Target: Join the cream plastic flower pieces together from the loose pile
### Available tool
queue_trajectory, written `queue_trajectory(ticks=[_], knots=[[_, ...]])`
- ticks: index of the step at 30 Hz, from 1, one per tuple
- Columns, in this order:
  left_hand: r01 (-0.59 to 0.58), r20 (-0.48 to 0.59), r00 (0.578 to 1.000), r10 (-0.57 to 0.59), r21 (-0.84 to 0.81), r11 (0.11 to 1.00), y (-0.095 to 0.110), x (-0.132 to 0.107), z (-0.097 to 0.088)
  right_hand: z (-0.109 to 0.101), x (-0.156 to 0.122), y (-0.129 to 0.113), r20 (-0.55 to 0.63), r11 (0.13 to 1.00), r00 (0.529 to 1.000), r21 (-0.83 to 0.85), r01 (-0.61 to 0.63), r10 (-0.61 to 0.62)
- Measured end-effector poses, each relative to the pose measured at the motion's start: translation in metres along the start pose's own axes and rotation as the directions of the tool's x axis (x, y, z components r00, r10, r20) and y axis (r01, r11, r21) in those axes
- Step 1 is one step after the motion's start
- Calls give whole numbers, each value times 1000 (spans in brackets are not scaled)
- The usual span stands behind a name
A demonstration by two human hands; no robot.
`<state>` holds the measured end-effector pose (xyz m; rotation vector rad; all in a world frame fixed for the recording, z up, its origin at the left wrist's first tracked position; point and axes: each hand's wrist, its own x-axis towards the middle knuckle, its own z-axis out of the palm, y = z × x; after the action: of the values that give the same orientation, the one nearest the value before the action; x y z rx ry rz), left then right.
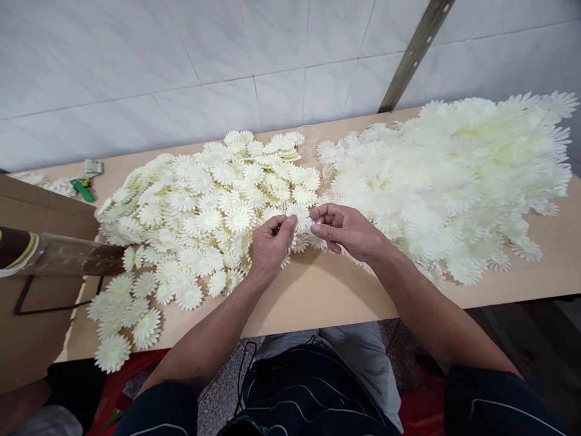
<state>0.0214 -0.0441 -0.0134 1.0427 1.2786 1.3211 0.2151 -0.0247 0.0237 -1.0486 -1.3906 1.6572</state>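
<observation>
My left hand (272, 245) pinches a pale cream-white artificial flower (298, 217) with many narrow petals between thumb and forefinger. At the flower's right edge, my right hand (347, 231) has its fingers curled, with thumb and forefinger closing around the petals. Both hands are just above the front edge of the flower heaps. To the left lies a heap of flat yellowish-white flowers (209, 221), many nested in stacks. A larger, whiter heap of fluffy flowers (436, 181) spreads to the right.
A wooden table (318, 297) runs along a tiled wall (281, 54) with a metal upright (413, 57). At the left are a cardboard box (36, 212), a clear cylinder with a brown end (77, 254) and a green-handled tool (83, 189). Another person's arm shows at lower left.
</observation>
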Motion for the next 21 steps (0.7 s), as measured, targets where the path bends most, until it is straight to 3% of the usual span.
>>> queue_trajectory(ticks=[4, 7, 11, 15, 18, 21], knots=[[27, -32, 999, -27, 2, 1000, -1, 0, -1, -2, 1, 1, 33, 997, 999, -79, -23, 25], [7, -71, 997, -7, 10, 1000, 1, 2, -1, -3, 0, 3, 40, 970, 999, -239, 45, -36], [-41, -117, 992, 39, -14, 999, 7, 6, -1, -1, -2, 4, -119, 899, 969, -411, 149, -215], [-78, -130, 989, 77, 2, 997, 11, 7, -2, -4, -16, -8, -215, 745, 872, -629, 222, -441], [-78, -145, 986, 82, 35, 996, 10, 7, -2, -19, -41, -28, -241, 626, 786, -747, 224, -569], [-53, -100, 993, 60, 74, 996, 9, 3, -1, -44, -71, -46, -336, 516, 633, -848, 117, -697]])
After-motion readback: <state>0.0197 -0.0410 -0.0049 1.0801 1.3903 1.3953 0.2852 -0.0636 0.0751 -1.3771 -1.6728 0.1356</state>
